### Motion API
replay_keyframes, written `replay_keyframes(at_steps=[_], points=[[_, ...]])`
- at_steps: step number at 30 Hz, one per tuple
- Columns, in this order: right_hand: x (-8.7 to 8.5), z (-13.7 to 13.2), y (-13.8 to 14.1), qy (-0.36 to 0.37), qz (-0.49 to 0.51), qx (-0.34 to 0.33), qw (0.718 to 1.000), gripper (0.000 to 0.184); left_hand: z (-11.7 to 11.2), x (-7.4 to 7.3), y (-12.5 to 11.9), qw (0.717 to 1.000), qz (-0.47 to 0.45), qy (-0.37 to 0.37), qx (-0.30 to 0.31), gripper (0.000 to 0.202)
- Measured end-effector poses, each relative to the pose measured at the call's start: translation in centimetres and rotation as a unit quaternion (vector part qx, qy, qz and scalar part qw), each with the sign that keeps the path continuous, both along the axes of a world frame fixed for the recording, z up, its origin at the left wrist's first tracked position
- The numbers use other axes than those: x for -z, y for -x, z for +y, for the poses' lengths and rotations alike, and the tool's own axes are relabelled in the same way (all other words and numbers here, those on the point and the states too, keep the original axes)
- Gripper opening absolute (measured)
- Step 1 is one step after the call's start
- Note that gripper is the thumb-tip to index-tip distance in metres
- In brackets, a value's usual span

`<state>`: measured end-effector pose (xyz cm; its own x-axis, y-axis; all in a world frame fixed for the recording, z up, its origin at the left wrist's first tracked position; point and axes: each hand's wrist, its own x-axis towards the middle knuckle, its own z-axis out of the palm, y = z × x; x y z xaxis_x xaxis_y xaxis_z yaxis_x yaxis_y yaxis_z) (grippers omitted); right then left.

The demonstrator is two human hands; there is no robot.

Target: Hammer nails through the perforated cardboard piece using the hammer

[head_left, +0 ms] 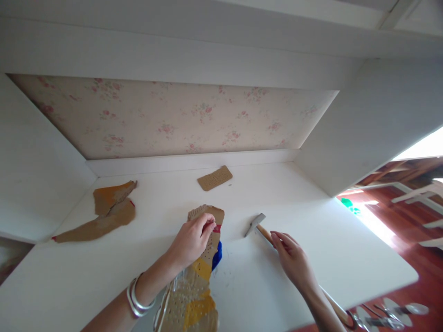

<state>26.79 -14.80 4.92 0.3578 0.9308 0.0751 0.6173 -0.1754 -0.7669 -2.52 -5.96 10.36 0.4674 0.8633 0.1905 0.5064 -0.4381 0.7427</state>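
Note:
My left hand (192, 240) rests on a long strip of brown cardboard (194, 295) dotted with punched holes and yellow patches, with its fingers curled in a pinch on something small and red (216, 228) at the strip's upper end. A blue object (217, 256) peeks out from under the strip. My right hand (294, 258) lies on the wooden handle of a small hammer (255, 223), whose metal head rests on the white desk (311, 249); the fingers reach along the handle.
A small perforated cardboard piece (214, 178) lies near the back wall. Torn brown and orange cardboard scraps (104, 214) sit at the left. Floral wallpaper (166, 120) backs the white alcove. A red wooden floor (398, 221) and metal spoons (391, 316) show at the right.

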Motion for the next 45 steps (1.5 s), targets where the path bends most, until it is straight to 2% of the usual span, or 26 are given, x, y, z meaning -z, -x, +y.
replay_keyframes(at_steps=[6,9,15,20,24,28,30,31,32,34,36,38,41,45], points=[[0.6,-0.2,-1.1,0.013,-0.051,0.021,0.998,0.041,0.1,0.3,0.1,1.000,0.019,-0.015,-0.002,0.012],[1.5,-0.2,-1.7,0.026,-0.071,0.018,0.997,0.042,0.1,0.6,0.1,0.999,0.021,-0.025,-0.005,0.012],[3.9,0.1,-2.6,0.062,-0.156,-0.029,0.985,0.040,0.1,0.5,0.2,1.000,0.014,-0.020,-0.004,0.011],[3.8,0.0,-2.0,0.082,-0.254,-0.063,0.962,0.032,0.1,0.4,0.1,1.000,0.017,-0.022,0.000,0.011],[2.9,0.1,-1.0,0.104,-0.257,-0.063,0.959,0.029,0.0,0.4,0.1,1.000,0.001,-0.017,0.007,0.010],[1.0,0.6,0.8,0.101,-0.130,-0.050,0.985,0.040,0.0,0.1,0.0,1.000,-0.005,-0.030,0.009,0.012],[-0.7,0.9,2.1,0.109,-0.059,-0.046,0.991,0.050,0.0,-0.1,0.0,0.999,-0.004,-0.032,0.013,0.014],[-1.8,0.9,2.9,0.117,0.012,-0.033,0.993,0.051,0.0,-0.1,0.0,0.999,-0.004,-0.032,0.015,0.016],[-2.9,0.9,3.7,0.116,0.081,-0.028,0.990,0.049,0.0,-0.2,0.0,0.999,-0.004,-0.033,0.016,0.017],[-5.3,0.8,5.3,0.095,0.148,-0.052,0.983,0.045,0.0,-0.3,0.0,0.999,0.001,-0.039,0.016,0.019],[-7.1,0.6,6.8,0.071,0.156,-0.100,0.980,0.041,0.0,-0.3,-0.1,0.999,0.011,-0.045,0.016,0.021],[-8.2,0.3,8.0,0.041,0.138,-0.144,0.979,0.039,0.0,-0.3,-0.1,0.999,0.018,-0.047,0.016,0.020],[-8.4,0.1,9.1,0.002,0.101,-0.185,0.978,0.037,0.0,-0.3,-0.2,0.999,0.018,-0.044,0.012,0.020],[-7.8,0.0,9.6,-0.001,0.069,-0.202,0.977,0.036,-0.1,-0.3,-0.2,0.999,0.017,-0.030,0.003,0.022]])
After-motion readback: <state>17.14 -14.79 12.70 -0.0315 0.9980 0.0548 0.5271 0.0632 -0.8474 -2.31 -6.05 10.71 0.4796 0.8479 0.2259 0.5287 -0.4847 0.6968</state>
